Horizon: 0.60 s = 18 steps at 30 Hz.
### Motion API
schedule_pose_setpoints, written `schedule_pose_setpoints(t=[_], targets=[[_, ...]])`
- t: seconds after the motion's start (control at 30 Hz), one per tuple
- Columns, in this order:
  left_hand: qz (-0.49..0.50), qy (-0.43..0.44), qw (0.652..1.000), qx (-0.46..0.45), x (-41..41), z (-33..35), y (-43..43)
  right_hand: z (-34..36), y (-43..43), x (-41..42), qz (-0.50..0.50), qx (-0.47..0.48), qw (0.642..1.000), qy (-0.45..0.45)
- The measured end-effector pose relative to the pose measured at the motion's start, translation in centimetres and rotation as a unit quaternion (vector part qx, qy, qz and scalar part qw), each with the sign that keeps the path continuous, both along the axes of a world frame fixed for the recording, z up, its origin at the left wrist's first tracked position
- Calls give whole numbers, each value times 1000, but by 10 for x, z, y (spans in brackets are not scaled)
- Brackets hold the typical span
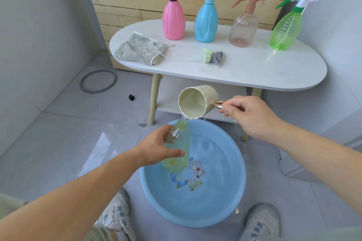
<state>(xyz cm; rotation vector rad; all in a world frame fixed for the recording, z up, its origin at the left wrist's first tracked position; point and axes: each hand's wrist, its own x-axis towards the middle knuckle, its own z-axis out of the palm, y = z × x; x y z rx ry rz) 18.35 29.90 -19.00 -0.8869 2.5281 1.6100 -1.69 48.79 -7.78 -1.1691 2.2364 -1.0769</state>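
Observation:
My left hand (159, 146) grips a pale green see-through bottle (178, 154) without a cap, held tilted over a blue basin (235, 191) of water on the floor. My right hand (246, 113) pinches the shiny handle of a cream cup (195, 101). The cup is tipped on its side, and a thin stream of water runs from its lip into the bottle's neck. A loose green and grey spray head (212, 55) lies on the white oval table (264, 68) behind.
On the table stand a pink spray bottle (173, 19), a blue one (206, 21), a clear pinkish one (242, 27) and a green one (286, 29), with a grey cloth (139, 49) at the left. A grey ring (98, 81) and small black cube (131, 97) lie on the floor tiles. My shoes flank the basin.

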Motion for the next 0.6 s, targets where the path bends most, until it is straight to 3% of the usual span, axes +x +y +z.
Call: schedule_pose_setpoints(t=[0.6], targets=[[4,6,1000,5,1,2,1,0,-1,0,5,-14,1000,26]])
